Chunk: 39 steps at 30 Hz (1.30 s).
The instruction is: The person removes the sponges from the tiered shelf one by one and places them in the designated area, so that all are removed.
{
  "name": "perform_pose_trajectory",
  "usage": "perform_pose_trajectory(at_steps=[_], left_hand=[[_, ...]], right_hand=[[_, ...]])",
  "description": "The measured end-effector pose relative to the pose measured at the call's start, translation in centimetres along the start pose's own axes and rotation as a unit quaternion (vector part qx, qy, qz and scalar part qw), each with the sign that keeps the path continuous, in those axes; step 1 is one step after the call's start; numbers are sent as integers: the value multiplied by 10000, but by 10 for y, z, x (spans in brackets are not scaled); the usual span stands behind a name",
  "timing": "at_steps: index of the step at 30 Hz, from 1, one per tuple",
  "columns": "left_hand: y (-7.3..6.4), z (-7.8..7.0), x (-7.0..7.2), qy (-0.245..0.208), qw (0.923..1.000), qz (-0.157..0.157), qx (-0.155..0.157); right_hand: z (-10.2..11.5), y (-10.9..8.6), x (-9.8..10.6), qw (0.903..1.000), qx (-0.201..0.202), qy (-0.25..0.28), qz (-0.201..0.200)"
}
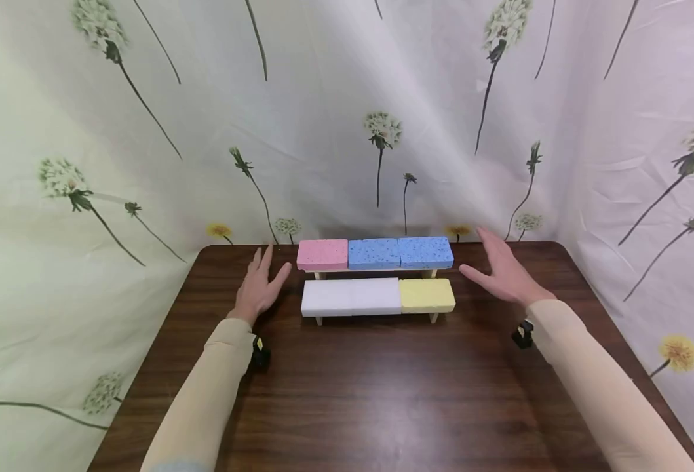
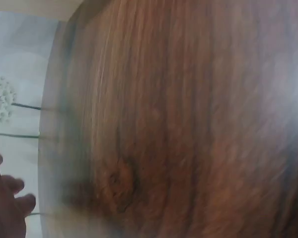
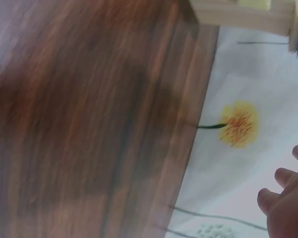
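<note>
A low two-tier wooden stand sits near the table's back edge. Along its upper tier lie a pink sponge and two speckled blue sponges, one in the middle and one at the right. On the lower tier are two white sponge blocks and a yellow sponge. To the left of the stand, my left hand is spread, thumb toward the pink sponge, holding nothing. My right hand hovers apart from the stand's right side, fingers extended and thumb toward the blue sponge.
The brown wooden table stretches in front of the stand. Behind it and on both sides hangs a pale cloth printed with dandelions. A small black device is strapped at the right wrist, another at the left.
</note>
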<state>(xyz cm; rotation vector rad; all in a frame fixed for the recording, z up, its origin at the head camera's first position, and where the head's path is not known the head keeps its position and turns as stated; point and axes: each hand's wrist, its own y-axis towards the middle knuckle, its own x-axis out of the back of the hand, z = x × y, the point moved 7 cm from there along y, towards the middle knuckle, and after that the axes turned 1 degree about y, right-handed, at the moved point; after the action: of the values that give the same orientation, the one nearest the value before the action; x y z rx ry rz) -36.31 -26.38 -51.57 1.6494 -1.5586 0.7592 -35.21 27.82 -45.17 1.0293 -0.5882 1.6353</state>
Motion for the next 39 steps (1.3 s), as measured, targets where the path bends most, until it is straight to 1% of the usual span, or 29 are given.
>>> perform_pose_trajectory(at_steps=[2,5,7,9,11,14,17,19,20,22,24,25,28,30,34,39], left_hand=[[-3,-3,0,-384,9992,-89,-107],[-9,-7,-1,-890,9950,-212,-394],[-14,-9,-1,-1281,9900,-235,-533],[-18,-12,-3,-1684,9834,-209,-638],[-23,-13,-5,-2160,9735,-134,-736],[-28,-18,-9,-2803,9547,105,-994],[-34,-24,-15,-3265,9355,463,-1267],[-37,-27,-19,-3548,9215,749,-1391],[-39,-29,-21,-3665,9150,893,-1429],[-42,-31,-25,-3880,9035,1166,-1399],[-45,-33,-29,-4059,8937,1397,-1307],[-46,-34,-31,-4107,8908,1482,-1256],[-49,-34,-37,-4171,8867,1662,-1100],[-51,-34,-40,-4162,8864,1746,-1024],[-52,-37,-46,-4089,8888,1853,-925],[-51,-39,-48,-3922,8973,1840,-848]], right_hand=[[5,1,0,9999,9,128,62],[11,3,-1,9995,69,276,154],[15,5,-1,9992,122,329,185],[18,7,-2,9990,161,360,196],[20,10,-3,9989,167,376,204],[25,12,-5,9986,123,424,283],[30,13,-6,9983,77,450,372],[33,13,-8,9981,69,454,408],[35,14,-8,9980,67,455,423],[38,16,-10,9979,71,443,460],[41,18,-13,9976,83,452,511],[43,19,-13,9975,98,453,541],[48,22,-15,9971,124,474,587],[50,24,-15,9970,117,508,579],[50,27,-16,9966,39,586,575],[49,29,-20,9948,-28,732,701]])
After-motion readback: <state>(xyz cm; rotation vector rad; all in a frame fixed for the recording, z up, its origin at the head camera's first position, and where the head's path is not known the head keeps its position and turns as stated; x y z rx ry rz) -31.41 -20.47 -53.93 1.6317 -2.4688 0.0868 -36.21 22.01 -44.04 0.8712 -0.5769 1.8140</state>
